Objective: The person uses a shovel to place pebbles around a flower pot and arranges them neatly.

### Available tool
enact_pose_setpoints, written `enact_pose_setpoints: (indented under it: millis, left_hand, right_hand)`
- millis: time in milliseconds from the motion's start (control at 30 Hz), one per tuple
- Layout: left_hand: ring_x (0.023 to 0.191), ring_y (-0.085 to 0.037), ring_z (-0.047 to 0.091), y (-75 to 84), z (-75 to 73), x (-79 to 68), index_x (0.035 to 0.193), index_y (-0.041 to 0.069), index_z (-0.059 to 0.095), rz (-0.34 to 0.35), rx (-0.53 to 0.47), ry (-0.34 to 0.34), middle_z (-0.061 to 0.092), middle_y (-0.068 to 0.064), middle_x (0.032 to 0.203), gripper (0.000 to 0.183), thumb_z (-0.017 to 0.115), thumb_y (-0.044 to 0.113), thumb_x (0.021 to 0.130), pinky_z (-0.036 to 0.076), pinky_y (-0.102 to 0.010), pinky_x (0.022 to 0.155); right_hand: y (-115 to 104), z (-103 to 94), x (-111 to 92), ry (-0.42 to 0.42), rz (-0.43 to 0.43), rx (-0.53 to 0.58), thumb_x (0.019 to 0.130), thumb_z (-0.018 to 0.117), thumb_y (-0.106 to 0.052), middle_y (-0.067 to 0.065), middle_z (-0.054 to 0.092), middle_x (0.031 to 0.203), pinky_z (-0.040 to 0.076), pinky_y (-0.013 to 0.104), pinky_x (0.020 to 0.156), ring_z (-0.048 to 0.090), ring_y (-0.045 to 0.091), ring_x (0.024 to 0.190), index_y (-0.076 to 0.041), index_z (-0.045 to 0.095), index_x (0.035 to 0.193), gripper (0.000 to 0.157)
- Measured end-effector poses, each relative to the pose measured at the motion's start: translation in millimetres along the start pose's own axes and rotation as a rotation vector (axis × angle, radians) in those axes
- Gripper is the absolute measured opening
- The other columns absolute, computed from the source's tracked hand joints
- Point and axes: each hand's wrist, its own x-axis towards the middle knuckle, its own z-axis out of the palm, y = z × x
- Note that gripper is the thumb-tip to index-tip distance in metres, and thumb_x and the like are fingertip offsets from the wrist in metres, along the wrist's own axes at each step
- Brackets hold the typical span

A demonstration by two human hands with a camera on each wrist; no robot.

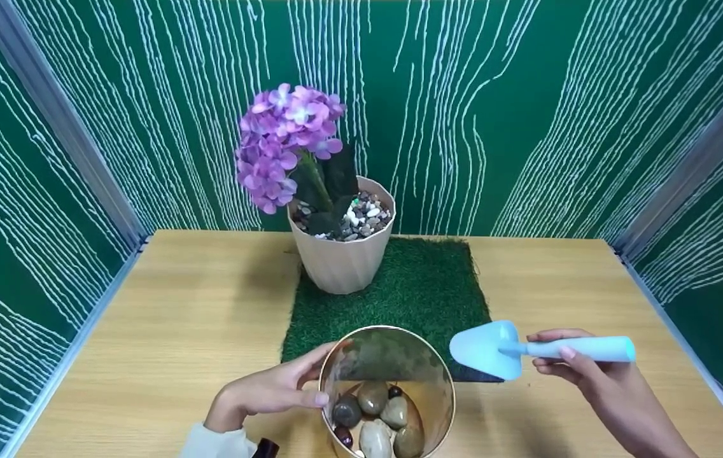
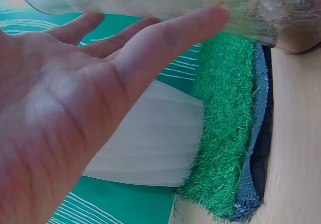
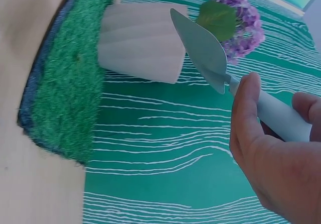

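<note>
Around the trowel (image 1: 543, 349) curls the right hand (image 1: 600, 376).

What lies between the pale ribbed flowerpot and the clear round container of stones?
Only a stretch of the green artificial-grass mat, as the head view shows.

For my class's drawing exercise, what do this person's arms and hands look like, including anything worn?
An off-white fabric sleeve reaches the left wrist, with a small, dark, glossy cylinder beside its cuff. No sleeve shows on the right forearm. The left hand and right hand are bare, with no gloves or rings visible.
</note>
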Motion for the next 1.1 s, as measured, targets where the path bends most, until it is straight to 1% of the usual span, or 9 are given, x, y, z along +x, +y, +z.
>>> enact_pose_setpoints:
  millis: [133, 300, 467, 600, 733, 767, 867, 1033, 1100]
  left_hand:
    - [0.161, -0.040, 0.024, 1.3, -0.3, -0.6, 0.170, 0.009, 0.011, -0.011, 0.002, -0.010, 0.024, -0.019, 0.174, 0.100, 0.062, 0.061, 0.101, 0.023, -0.053, 0.126]
    - [0.161, -0.040, 0.025, 4.1, -2.4, 1.2, 0.168, 0.009, 0.014, -0.023, -0.033, -0.038, 0.029, -0.020, 0.172, 0.095, 0.064, 0.055, 0.101, 0.024, -0.052, 0.126]
    - [0.159, -0.041, 0.028, 4.9, -4.7, 4.2, 0.163, 0.006, 0.018, -0.034, -0.088, -0.071, 0.034, -0.025, 0.167, 0.090, 0.066, 0.051, 0.101, 0.031, -0.048, 0.125]
    - [0.158, -0.042, 0.030, 5.3, -5.9, 4.9, 0.160, 0.005, 0.019, -0.049, -0.093, -0.086, 0.036, -0.028, 0.164, 0.090, 0.067, 0.052, 0.100, 0.037, -0.045, 0.123]
    - [0.158, -0.042, 0.030, 7.1, -6.4, 4.9, 0.158, 0.005, 0.020, -0.074, -0.088, -0.090, 0.038, -0.028, 0.163, 0.088, 0.067, 0.051, 0.100, 0.038, -0.042, 0.122]
    - [0.158, -0.041, 0.031, 7.6, -6.6, 4.7, 0.158, 0.005, 0.021, -0.083, -0.085, -0.086, 0.038, -0.027, 0.163, 0.087, 0.067, 0.051, 0.100, 0.039, -0.042, 0.121]
    - [0.158, -0.041, 0.030, 8.7, -7.3, 4.3, 0.158, 0.006, 0.021, -0.106, -0.087, -0.080, 0.038, -0.027, 0.163, 0.086, 0.067, 0.051, 0.100, 0.043, -0.042, 0.118]
    - [0.158, -0.041, 0.029, 7.6, -8.4, 3.9, 0.159, 0.009, 0.021, -0.115, -0.103, -0.081, 0.036, -0.027, 0.164, 0.085, 0.066, 0.049, 0.101, 0.049, -0.042, 0.112]
    - [0.157, -0.042, 0.030, 6.6, -8.7, 4.2, 0.159, 0.008, 0.021, -0.106, -0.107, -0.084, 0.037, -0.027, 0.164, 0.084, 0.066, 0.048, 0.101, 0.050, -0.043, 0.111]
  right_hand:
    - [-6.1, -2.5, -3.0, 0.010, -0.063, 0.068, 0.112, 0.051, -0.010, -0.002, 0.078, 0.123, 0.063, 0.027, 0.087, 0.079, 0.019, 0.100, -0.004, 0.069, 0.134, 0.029]
    - [-13.3, -3.4, -6.1, 0.000, -0.143, 0.127, 0.111, 0.049, -0.004, 0.002, 0.079, 0.124, 0.064, 0.028, 0.087, 0.080, 0.021, 0.098, -0.002, 0.069, 0.133, 0.030]
    - [-20.6, 0.9, -7.3, -0.018, -0.190, 0.149, 0.111, 0.047, -0.002, 0.006, 0.078, 0.124, 0.064, 0.030, 0.088, 0.080, 0.023, 0.097, 0.002, 0.066, 0.134, 0.030]
    - [-24.9, 8.3, -9.2, -0.007, -0.207, 0.166, 0.110, 0.045, 0.002, 0.010, 0.078, 0.123, 0.064, 0.032, 0.088, 0.080, 0.024, 0.095, 0.006, 0.063, 0.131, 0.028]
    - [-26.6, 19.9, -11.0, 0.027, -0.226, 0.209, 0.109, 0.043, 0.008, 0.019, 0.076, 0.120, 0.065, 0.035, 0.084, 0.079, 0.029, 0.092, 0.012, 0.061, 0.126, 0.025]
    - [-26.6, 22.4, -11.3, 0.018, -0.235, 0.218, 0.109, 0.042, 0.009, 0.021, 0.076, 0.121, 0.065, 0.035, 0.084, 0.079, 0.030, 0.093, 0.012, 0.061, 0.125, 0.025]
    - [-26.7, 29.7, -11.2, -0.047, -0.269, 0.241, 0.109, 0.039, 0.011, 0.024, 0.075, 0.124, 0.065, 0.037, 0.086, 0.079, 0.030, 0.097, 0.012, 0.061, 0.125, 0.027]
    - [-25.4, 38.4, -6.9, -0.259, -0.347, 0.274, 0.110, 0.031, 0.012, 0.021, 0.073, 0.132, 0.063, 0.035, 0.093, 0.077, 0.025, 0.108, 0.005, 0.063, 0.129, 0.038]
    - [-25.1, 41.9, -5.2, -0.315, -0.355, 0.271, 0.110, 0.030, 0.010, 0.017, 0.073, 0.134, 0.063, 0.034, 0.094, 0.076, 0.022, 0.108, 0.001, 0.064, 0.130, 0.041]
